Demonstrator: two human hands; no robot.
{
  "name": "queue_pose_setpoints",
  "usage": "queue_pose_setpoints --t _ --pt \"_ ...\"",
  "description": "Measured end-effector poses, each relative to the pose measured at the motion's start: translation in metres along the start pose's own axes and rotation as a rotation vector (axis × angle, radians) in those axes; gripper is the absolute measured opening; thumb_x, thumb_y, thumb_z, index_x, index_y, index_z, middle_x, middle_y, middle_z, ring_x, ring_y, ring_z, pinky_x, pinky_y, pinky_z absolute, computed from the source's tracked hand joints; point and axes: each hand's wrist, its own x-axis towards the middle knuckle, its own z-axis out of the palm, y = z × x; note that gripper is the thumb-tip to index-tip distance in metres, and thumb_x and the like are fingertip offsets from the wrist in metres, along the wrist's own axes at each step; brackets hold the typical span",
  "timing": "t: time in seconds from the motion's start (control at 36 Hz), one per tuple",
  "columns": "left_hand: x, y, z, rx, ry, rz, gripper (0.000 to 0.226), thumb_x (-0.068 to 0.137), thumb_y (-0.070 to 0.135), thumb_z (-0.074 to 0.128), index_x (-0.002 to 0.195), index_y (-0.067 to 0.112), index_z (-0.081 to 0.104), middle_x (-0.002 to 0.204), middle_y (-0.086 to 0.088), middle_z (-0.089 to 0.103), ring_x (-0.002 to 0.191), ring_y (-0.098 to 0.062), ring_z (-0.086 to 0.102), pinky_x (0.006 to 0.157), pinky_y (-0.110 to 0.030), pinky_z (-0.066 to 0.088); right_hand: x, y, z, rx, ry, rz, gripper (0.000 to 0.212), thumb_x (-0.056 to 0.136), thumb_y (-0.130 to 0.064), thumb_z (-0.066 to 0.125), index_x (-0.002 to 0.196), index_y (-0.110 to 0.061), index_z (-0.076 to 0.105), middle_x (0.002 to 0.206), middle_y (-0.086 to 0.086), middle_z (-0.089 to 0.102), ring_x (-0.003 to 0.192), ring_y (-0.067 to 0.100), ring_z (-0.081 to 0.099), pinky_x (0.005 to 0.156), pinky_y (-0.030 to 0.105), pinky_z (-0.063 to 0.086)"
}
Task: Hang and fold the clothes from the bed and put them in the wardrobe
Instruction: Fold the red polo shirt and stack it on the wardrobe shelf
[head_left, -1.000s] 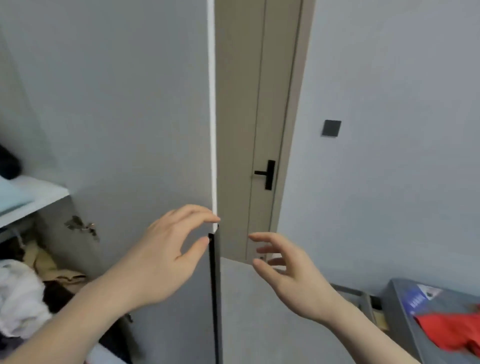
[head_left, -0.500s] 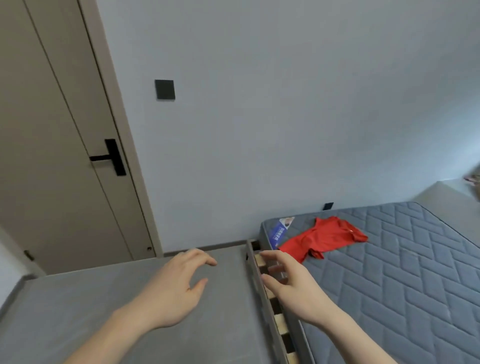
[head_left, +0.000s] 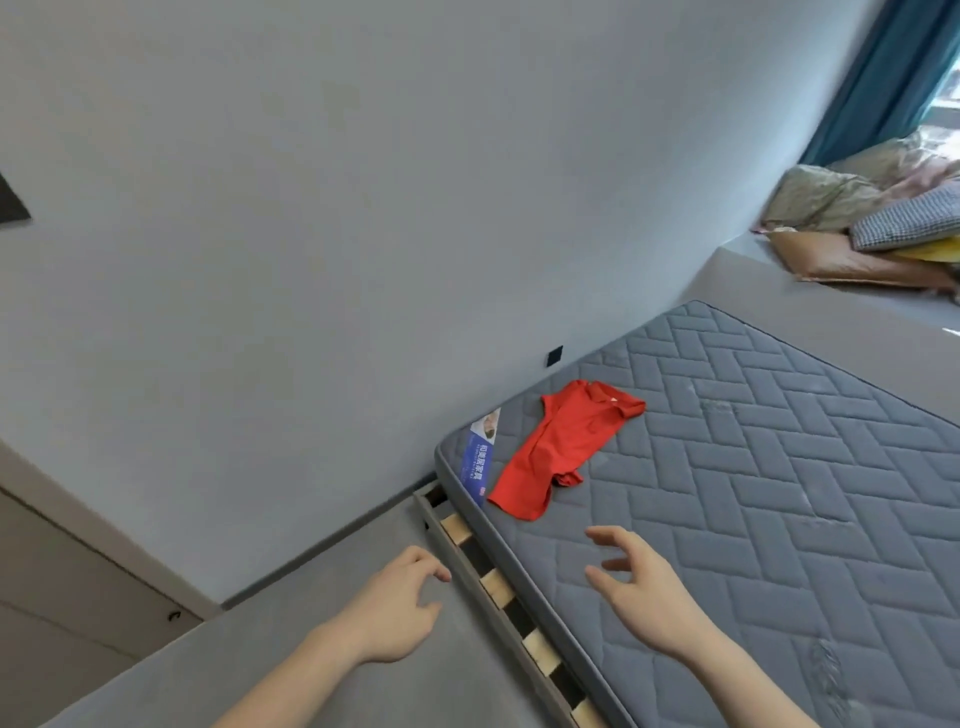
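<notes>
Red shirt (head_left: 563, 447) beyond right fingers (head_left: 605, 535), apparently apart

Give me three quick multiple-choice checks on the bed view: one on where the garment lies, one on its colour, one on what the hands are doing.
1. Where does the shirt lie?
A. on the floor
B. on the mattress near its wall-side corner
C. on the window ledge

2. What colour is the shirt?
A. blue
B. white
C. red

3. What do the hands hold?
A. nothing
B. the shirt
C. a hanger

Key:
1 B, it rests on the quilted grey surface beside the blue label.
2 C, the cloth is plain red.
3 A, the left hand and the right hand hover with loosely spread fingers, apart from the shirt.
</notes>
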Motion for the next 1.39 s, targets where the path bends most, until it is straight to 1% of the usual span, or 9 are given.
queue_pose_setpoints --t 0.19,0.31,0.47,0.64,0.83,1.03,1.14,1.25,1.39 --pt "0.133 0.001 -0.009 0.101 -0.224 0.042 0.03 0.093 0.027 0.057 0.121 0.036 0.056 0.14 0.011 0.038 0.122 -0.012 0.055 0.103 -0.023 0.04 0.023 0.033 -0.008 0.092 0.094 0.223 0.04 0.095 -0.031 0.065 0.133 -0.037 0.052 0.135 -0.02 0.052 0.118 0.003 0.055 0.101 0.026 0.045" --pt "0.207 0.013 -0.004 0.131 -0.285 0.043 0.038 0.091 0.025 0.058 0.128 0.028 0.059 0.141 0.007 0.039 0.121 -0.013 0.056 0.105 -0.024 0.04 0.041 0.061 -0.019 0.15 0.162 0.344 0.036 0.094 -0.028 0.067 0.125 -0.04 0.054 0.134 -0.016 0.055 0.116 0.002 0.056 0.098 0.025 0.046" --pt "0.293 0.023 0.023 0.146 -0.33 0.026 0.022 0.092 0.022 0.059 0.107 0.034 0.05 0.141 0.002 0.038 0.129 -0.014 0.05 0.107 -0.019 0.033 0.097 0.093 -0.025 0.2 0.203 0.431 0.036 0.094 -0.025 0.067 0.127 -0.035 0.055 0.134 -0.014 0.055 0.117 0.006 0.056 0.099 0.024 0.045" --pt "0.372 0.013 0.055 0.197 -0.431 -0.016 0.026 0.084 0.027 0.057 0.107 0.036 0.049 0.148 -0.005 0.033 0.134 -0.02 0.048 0.112 -0.024 0.035 0.154 0.113 -0.021 0.264 0.215 0.498 0.034 0.096 -0.025 0.063 0.126 -0.038 0.053 0.13 -0.017 0.053 0.116 -0.001 0.053 0.096 0.023 0.044" --pt "0.474 0.001 0.085 0.328 -0.532 -0.003 0.049 0.09 0.025 0.053 0.139 0.026 0.054 0.162 -0.012 0.015 0.143 -0.034 0.032 0.118 -0.032 0.029 0.218 0.147 -0.007 0.351 0.3 0.624 0.035 0.094 -0.024 0.065 0.121 -0.043 0.055 0.126 -0.018 0.055 0.115 -0.004 0.052 0.095 0.023 0.043" --pt "0.562 -0.029 0.143 0.47 -0.654 0.031 0.056 0.09 0.024 0.05 0.145 0.036 0.05 0.169 -0.009 -0.008 0.152 -0.031 0.013 0.122 -0.039 0.025 0.282 0.19 0.029 0.395 0.431 0.709 0.035 0.089 -0.012 0.073 0.113 -0.036 0.064 0.122 -0.015 0.06 0.103 -0.004 0.06 0.077 0.004 0.042" --pt "0.585 -0.042 0.174 0.57 -0.755 0.001 0.057 0.092 0.023 0.049 0.148 0.037 0.048 0.167 -0.014 -0.022 0.156 -0.032 -0.003 0.126 -0.044 0.014 0.307 0.208 0.052 0.431 0.449 0.748 0.035 0.088 -0.011 0.074 0.109 -0.038 0.065 0.121 -0.018 0.062 0.096 -0.012 0.059 0.079 0.006 0.045" --pt "0.592 -0.051 0.19 0.644 -0.765 -0.004 0.064 0.094 0.027 0.047 0.156 0.026 0.031 0.169 -0.003 -0.017 0.156 -0.032 -0.004 0.125 -0.049 0.012 0.316 0.216 0.069 0.44 0.488 0.789 0.043 0.085 -0.009 0.076 0.1 -0.049 0.068 0.109 -0.022 0.066 0.096 -0.008 0.061 0.09 0.03 0.053" --pt "0.598 -0.06 0.186 0.563 -0.645 0.075 0.074 0.093 0.025 0.051 0.16 0.015 0.021 0.169 0.003 0.007 0.153 -0.024 0.015 0.124 -0.041 0.021 0.323 0.212 0.073 0.427 0.506 0.791 0.062 0.083 -0.004 0.075 0.1 -0.062 0.059 0.107 -0.032 0.061 0.088 -0.005 0.067 0.082 0.01 0.048"
